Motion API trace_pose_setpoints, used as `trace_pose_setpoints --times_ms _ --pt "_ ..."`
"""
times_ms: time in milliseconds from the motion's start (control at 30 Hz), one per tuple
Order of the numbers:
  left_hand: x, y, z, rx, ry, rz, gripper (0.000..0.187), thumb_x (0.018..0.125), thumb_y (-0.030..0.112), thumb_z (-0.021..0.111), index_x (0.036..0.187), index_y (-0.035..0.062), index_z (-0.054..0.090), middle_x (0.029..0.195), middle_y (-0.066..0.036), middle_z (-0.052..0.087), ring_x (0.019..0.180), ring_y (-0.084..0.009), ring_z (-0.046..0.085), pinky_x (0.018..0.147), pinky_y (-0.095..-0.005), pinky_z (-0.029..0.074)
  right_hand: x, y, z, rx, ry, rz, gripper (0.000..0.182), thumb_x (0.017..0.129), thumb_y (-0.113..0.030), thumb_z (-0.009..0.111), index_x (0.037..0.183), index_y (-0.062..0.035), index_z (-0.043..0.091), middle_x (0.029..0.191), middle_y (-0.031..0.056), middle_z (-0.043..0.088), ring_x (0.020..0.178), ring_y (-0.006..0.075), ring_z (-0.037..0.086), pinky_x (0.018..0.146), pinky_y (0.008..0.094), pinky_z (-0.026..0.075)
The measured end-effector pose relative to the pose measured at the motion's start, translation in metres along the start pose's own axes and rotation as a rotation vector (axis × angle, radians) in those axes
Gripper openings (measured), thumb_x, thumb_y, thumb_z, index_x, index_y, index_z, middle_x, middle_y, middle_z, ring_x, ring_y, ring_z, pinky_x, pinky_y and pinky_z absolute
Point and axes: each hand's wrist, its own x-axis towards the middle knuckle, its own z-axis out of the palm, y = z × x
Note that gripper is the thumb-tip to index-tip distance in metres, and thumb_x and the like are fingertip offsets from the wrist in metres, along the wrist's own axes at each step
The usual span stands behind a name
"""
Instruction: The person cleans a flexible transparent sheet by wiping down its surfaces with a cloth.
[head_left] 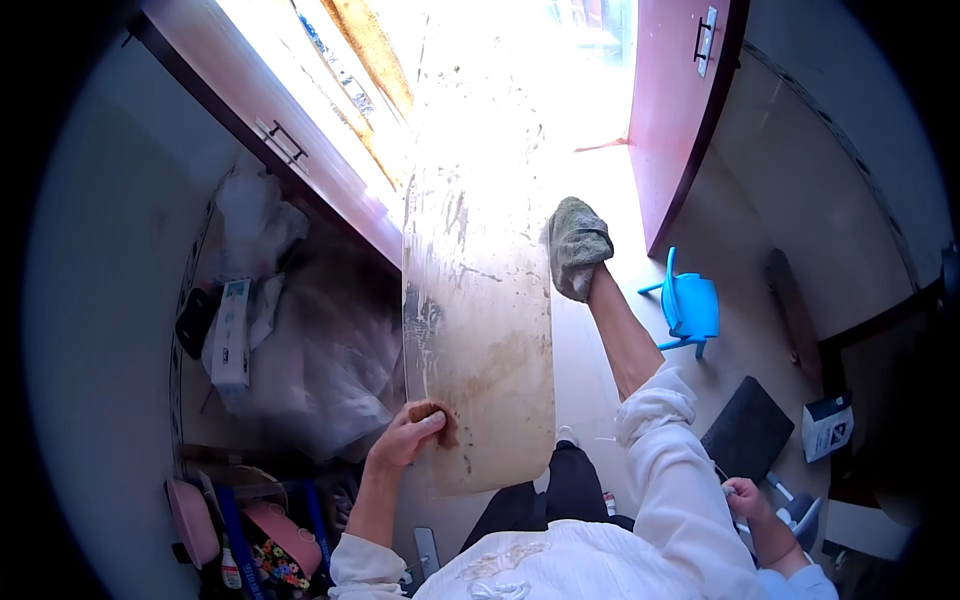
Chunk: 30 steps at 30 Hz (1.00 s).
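Note:
A long, pale, translucent sheet (490, 330) with dark smears and brownish stains stretches away from me toward the bright doorway. My left hand (408, 434) is closed on its near left edge, thumb on top, the other fingers mostly hidden. Beside the thumb is a reddish-brown patch (447, 425); whether it is a stain or something held, I cannot make out. A grey-green cloth (578, 240) covers my right hand (590, 272) and hides its fingers. This hand is at the sheet's right edge, arm stretched forward.
Pink doors (680, 110) stand open on both sides. At right are a blue child's chair (690, 305), a dark flat panel (748, 428) and another person's hand (745, 497). Plastic bags (335, 350), a white box (232, 335) and a pink bag (285, 535) lie at left.

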Motion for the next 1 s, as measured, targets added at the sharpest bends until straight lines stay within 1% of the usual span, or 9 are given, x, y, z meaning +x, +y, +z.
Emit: trace_pose_setpoints --times_ms 300,667,700,767,800,833,900,933,1000 --pt "0.003 0.004 0.003 -0.006 0.042 0.023 0.021 0.088 0.019 0.057 0.091 -0.0008 0.062 0.076 -0.008 0.064 0.067 -0.0142 0.061 0.064 -0.0261 0.049 -0.025 0.025 -0.004 -0.023 0.003 0.006 0.012 0.088 -0.012 0.054 0.097 -0.0037 0.054 0.088 0.0082 0.058 0.075 0.0161 0.057 0.065 0.032 0.05" --pt "0.014 -0.008 0.01 0.039 0.045 0.026 0.02 0.088 0.018 0.057 0.091 -0.0005 0.061 0.076 -0.006 0.063 0.067 -0.0138 0.06 0.063 -0.0269 0.049 0.013 0.003 0.017 -0.419 -0.036 -0.067 0.013 0.087 -0.012 0.056 0.097 -0.0037 0.056 0.084 0.0083 0.06 0.07 0.0175 0.058 0.059 0.035 0.051" --pt "0.014 -0.009 0.014 0.073 0.087 0.03 0.02 0.089 0.019 0.056 0.092 -0.0002 0.061 0.076 -0.006 0.063 0.068 -0.014 0.061 0.064 -0.0271 0.049 0.005 0.017 0.018 -0.411 -0.006 -0.088 0.013 0.087 -0.012 0.056 0.097 -0.0037 0.056 0.083 0.0083 0.06 0.069 0.0176 0.058 0.058 0.0353 0.051" --pt "0.019 -0.03 0.013 0.143 0.152 0.033 0.021 0.091 0.02 0.054 0.093 0.0 0.062 0.078 -0.006 0.064 0.07 -0.0135 0.062 0.065 -0.0262 0.049 -0.002 0.049 0.011 -0.202 0.097 -0.047 0.025 0.081 -0.009 0.065 0.104 -0.0048 0.055 0.095 0.0054 0.059 0.087 0.0146 0.057 0.076 0.0307 0.051" --pt "0.02 -0.043 0.013 0.212 0.225 0.037 0.023 0.092 0.021 0.053 0.093 0.0001 0.062 0.079 -0.006 0.066 0.072 -0.0131 0.063 0.065 -0.0252 0.049 -0.009 0.054 0.006 0.047 -0.005 0.02 0.015 0.085 -0.015 0.062 0.094 -0.004 0.057 0.083 0.0104 0.062 0.072 0.0208 0.062 0.061 0.0364 0.055" --pt "0.021 -0.052 0.016 0.207 0.231 0.025 0.023 0.092 0.021 0.053 0.093 0.0001 0.062 0.079 -0.006 0.066 0.072 -0.0131 0.063 0.065 -0.0252 0.049 -0.025 0.039 0.016 0.169 -0.065 0.166 0.015 0.084 -0.014 0.062 0.094 -0.0042 0.057 0.083 0.0117 0.063 0.071 0.0224 0.063 0.061 0.0368 0.055" --pt "0.019 -0.068 0.027 0.253 0.445 0.034 0.025 0.093 0.024 0.052 0.094 0.001 0.062 0.08 -0.006 0.066 0.074 -0.0131 0.064 0.065 -0.0249 0.049 -0.044 0.04 0.011 0.204 -0.06 0.285 0.019 0.085 -0.014 0.062 0.1 -0.0057 0.056 0.088 0.0099 0.062 0.074 0.0212 0.062 0.063 0.0358 0.056" --pt "0.019 -0.068 0.029 0.253 0.447 0.039 0.026 0.094 0.025 0.051 0.094 0.0012 0.062 0.081 -0.006 0.067 0.074 -0.013 0.064 0.065 -0.0247 0.049 -0.049 0.045 0.01 0.201 -0.057 0.29 0.019 0.085 -0.014 0.062 0.1 -0.0057 0.056 0.088 0.0099 0.062 0.074 0.0212 0.062 0.063 0.0358 0.056" --pt "0.018 -0.072 0.026 0.222 0.418 0.044 0.026 0.094 0.025 0.051 0.093 0.0012 0.062 0.081 -0.007 0.067 0.074 -0.0132 0.064 0.064 -0.0247 0.049 -0.063 0.058 0.002 0.116 0.003 0.049 0.021 0.083 -0.013 0.064 0.103 -0.0057 0.059 0.103 0.0071 0.061 0.091 0.0158 0.058 0.078 0.0343 0.051"
